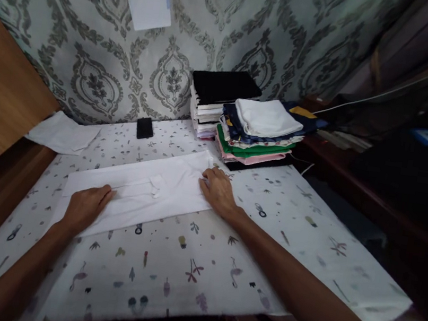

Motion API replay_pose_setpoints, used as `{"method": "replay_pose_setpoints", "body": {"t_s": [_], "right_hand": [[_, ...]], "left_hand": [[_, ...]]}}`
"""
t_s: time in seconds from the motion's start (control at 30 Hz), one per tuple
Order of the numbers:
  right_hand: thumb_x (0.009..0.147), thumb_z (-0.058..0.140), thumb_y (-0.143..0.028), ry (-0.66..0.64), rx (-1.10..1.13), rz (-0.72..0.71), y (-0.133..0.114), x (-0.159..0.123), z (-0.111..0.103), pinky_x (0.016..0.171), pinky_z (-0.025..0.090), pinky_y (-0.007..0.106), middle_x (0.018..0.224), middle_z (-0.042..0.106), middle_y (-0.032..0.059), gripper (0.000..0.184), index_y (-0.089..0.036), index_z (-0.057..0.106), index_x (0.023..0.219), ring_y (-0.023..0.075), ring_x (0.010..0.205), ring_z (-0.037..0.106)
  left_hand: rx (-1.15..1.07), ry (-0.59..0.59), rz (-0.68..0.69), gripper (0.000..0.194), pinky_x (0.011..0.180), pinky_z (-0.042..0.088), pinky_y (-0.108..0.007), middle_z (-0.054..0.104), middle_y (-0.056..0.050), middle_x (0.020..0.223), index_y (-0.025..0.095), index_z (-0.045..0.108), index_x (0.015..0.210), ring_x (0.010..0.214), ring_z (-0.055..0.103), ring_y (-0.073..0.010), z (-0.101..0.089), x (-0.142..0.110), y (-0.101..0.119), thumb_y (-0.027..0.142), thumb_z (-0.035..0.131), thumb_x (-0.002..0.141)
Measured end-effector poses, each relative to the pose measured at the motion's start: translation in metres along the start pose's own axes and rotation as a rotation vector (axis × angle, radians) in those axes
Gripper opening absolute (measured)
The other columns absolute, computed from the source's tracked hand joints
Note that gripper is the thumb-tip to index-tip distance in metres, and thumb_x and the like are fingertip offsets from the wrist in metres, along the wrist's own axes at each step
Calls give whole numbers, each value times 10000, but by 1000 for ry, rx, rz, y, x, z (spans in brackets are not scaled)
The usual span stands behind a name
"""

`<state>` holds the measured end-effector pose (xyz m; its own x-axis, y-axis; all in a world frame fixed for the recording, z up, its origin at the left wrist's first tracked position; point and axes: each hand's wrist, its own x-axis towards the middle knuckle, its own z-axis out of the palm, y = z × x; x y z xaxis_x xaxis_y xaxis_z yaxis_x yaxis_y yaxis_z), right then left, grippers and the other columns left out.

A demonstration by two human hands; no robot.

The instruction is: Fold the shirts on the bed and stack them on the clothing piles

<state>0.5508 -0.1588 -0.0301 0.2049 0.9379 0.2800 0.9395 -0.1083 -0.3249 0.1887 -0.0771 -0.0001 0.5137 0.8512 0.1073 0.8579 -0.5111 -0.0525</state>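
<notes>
A white garment [180, 174] lies flat on the table, folded into a long strip, with a narrow folded piece like a placket or strap on top. My left hand [87, 205] rests on its left part, fingers curled and pinching the fabric near that piece. At the right end, my right hand [218, 189] has its bent fingers closed on the garment's edge. The fingertips of both hands are partly hidden.
Two stacks of folded clothes, one topped with black cloth [227, 87], one with white cloth [268, 118], stand at the back. A black phone [145, 128] lies left of them. Another white cloth [63, 132] sits by a wooden panel [3, 91]. A patterned sheet [167, 261] covers the table.
</notes>
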Motion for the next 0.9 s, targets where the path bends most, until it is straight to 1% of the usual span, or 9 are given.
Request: {"method": "replay_pose_setpoints", "body": {"t_s": [0.13,0.23,0.33,0.43,0.53,0.6,0.7,0.8,0.9], "right_hand": [[896,524,-203,-7,32,19,0,0,-8,868,416,354,1001,655,113,137,-162,635,966,248,965,578],[905,548,-235,-66,63,63,2,1,-20,816,412,323,966,687,80,125,-177,636,972,219,912,605],[927,544,-271,-169,91,122,9,3,-32,717,394,288,877,710,35,119,-202,641,924,185,808,620],[939,531,-297,-226,89,133,20,4,-41,653,372,275,816,706,23,178,-213,636,822,171,757,615],[864,633,-312,-296,137,147,28,4,-45,639,378,269,834,705,19,142,-217,632,759,171,768,613],[796,699,-291,-325,166,156,32,3,-46,643,385,268,859,704,14,107,-221,635,747,171,781,610],[764,711,-255,-325,179,156,36,3,-45,641,387,271,883,702,18,93,-222,631,731,170,784,602],[765,677,-220,-310,218,137,38,4,-43,628,382,260,869,696,10,75,-216,614,724,160,774,596],[755,647,-196,-301,245,139,39,5,-42,605,363,245,815,685,-10,55,-215,598,739,150,752,586]], "left_hand": [[-18,-4,13,372,627,443,-341,706,-73,823,235,605,870,801,664,-281,-9,5,9,477,335,954],[-197,27,63,367,718,470,-358,695,-67,898,230,599,883,851,640,-262,-17,19,23,466,330,963],[-409,-8,151,313,742,466,-331,685,-43,943,229,591,925,864,621,-224,-20,51,49,434,358,964],[-463,-19,205,257,732,441,-323,669,-43,904,215,595,918,841,605,-214,-13,92,82,381,401,942],[-434,-38,146,195,703,407,-322,656,-42,835,210,598,855,807,593,-219,1,125,111,361,483,899],[-438,-60,92,163,663,383,-313,649,-35,799,211,590,803,772,586,-216,9,138,122,362,560,854],[-457,-70,76,121,622,359,-298,623,-12,751,213,569,760,718,565,-196,16,146,129,319,613,800],[-482,-46,102,70,634,369,-283,589,12,746,220,536,775,721,547,-173,17,143,128,273,559,813],[-542,17,123,55,639,374,-273,553,32,729,232,500,828,715,529,-165,16,137,129,282,493,851]]}}
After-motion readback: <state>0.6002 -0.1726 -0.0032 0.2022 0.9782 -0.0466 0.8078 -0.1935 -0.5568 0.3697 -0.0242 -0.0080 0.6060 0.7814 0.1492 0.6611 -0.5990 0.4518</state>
